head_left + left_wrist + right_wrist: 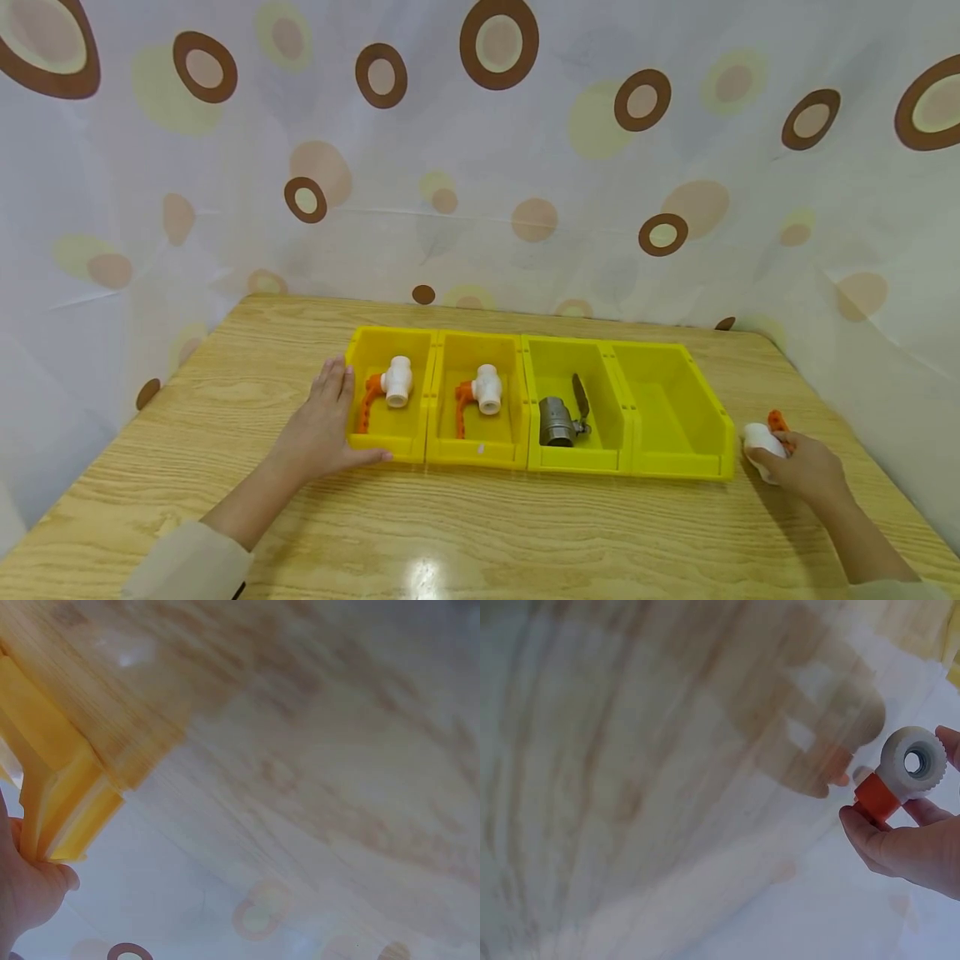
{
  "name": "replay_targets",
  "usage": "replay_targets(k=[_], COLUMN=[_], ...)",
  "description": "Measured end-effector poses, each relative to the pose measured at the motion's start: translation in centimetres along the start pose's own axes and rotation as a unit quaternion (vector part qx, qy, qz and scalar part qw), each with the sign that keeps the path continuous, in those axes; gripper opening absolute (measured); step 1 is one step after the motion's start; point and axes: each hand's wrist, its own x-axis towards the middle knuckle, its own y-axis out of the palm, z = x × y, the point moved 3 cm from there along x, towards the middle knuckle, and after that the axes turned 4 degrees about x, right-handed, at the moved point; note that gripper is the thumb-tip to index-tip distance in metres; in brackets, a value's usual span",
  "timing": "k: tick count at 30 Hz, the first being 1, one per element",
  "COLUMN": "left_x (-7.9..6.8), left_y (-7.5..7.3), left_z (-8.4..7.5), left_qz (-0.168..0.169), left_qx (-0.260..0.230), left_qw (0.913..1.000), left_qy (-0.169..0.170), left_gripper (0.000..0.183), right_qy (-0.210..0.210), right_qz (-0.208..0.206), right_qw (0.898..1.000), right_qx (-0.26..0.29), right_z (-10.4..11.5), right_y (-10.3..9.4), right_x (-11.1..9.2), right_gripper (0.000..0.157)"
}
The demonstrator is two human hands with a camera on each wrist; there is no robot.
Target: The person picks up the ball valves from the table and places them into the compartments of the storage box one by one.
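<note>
In the head view, my left hand (315, 433) rests against the outer left side of the leftmost yellow bin (386, 450), its fingers fairly straight and its thumb along the front. The left wrist view shows part of that hand (34, 892) touching the bin's edge (71, 795). To the right of the bin row, my right hand (813, 471) grips a white plastic ball valve (761, 437) with an orange handle. Fingers and thumb hold this valve (901, 769) in the right wrist view, its round bore facing the camera.
Another white valve (399, 382) lies in the leftmost bin, a similar one (489, 390) in the second bin. A metal valve (557, 421) with a lever lies in the third bin. The rightmost bin (682, 465) joins the row on the wooden table (480, 533). A patterned curtain (450, 183) hangs behind.
</note>
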Motion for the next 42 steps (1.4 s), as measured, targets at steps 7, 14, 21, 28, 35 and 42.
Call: replay_targets(k=[7,14,21,28,35,42], left_x=[0.0,0.0,0.1,0.0,0.0,0.0], left_y=[0.1,0.1,0.2,0.2,0.2,0.2], left_z=[0.1,0.0,0.0,0.0,0.1,0.1], left_qz=[-0.002,0.002,-0.001,0.0,-0.001,-0.004], left_qx=[0.004,-0.004,0.002,0.002,-0.001,0.004], left_qw=[1.0,1.0,1.0,1.0,1.0,1.0], left_qy=[0.001,0.001,0.0,-0.001,0.0,0.001], left_gripper=[0.118,0.118,0.118,0.118,0.119,0.118], right_qy=[0.001,0.02,0.024,0.012,0.008,0.007], right_qz=[-0.03,-0.043,-0.064,-0.095,-0.105,-0.109], right_qw=[1.0,0.998,0.997,0.995,0.993,0.992], right_qx=[0.007,0.031,0.033,0.04,0.046,0.056], right_z=[0.4,0.7,0.6,0.7,1.4,2.4], right_y=[-0.2,-0.3,-0.5,-0.8,-0.6,-0.9], right_x=[-0.2,-0.5,-0.5,-0.5,-0.8,-1.2], right_gripper=[0.072,0.072,0.072,0.07,0.069,0.068])
